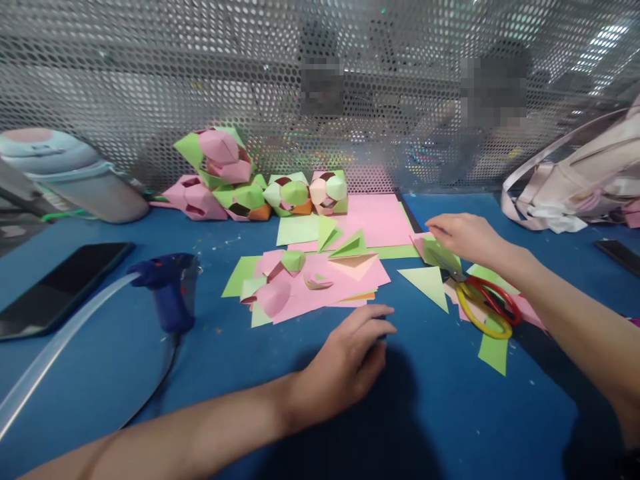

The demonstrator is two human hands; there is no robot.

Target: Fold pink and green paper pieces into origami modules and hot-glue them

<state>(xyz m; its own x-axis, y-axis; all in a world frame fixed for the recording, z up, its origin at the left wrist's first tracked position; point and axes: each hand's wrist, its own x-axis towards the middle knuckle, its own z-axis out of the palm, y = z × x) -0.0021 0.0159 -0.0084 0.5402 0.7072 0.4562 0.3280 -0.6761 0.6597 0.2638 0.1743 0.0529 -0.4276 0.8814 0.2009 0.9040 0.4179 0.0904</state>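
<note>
My left hand (350,357) hovers over the blue table with fingers loosely bent and apart, nothing in them. Just beyond it lies a stack of pink and green paper sheets (300,303) with folded pieces on top. My right hand (463,235) is at the right, fingertips drawn together at the upper edge of a green and pink paper piece (440,255); whether they grip it is unclear. Below that wrist, scissors (467,297) with yellow and red handles rest on paper scraps. A pale green paper triangle (427,285) lies left of the scissors.
At left stand a blue glue gun (173,293) with its cord and clear glue stick, a phone (65,283) and a lidded cup (75,177). Folded paper balls (240,197) line a perforated metal panel (425,87). A pale bag (580,173) sits at back right.
</note>
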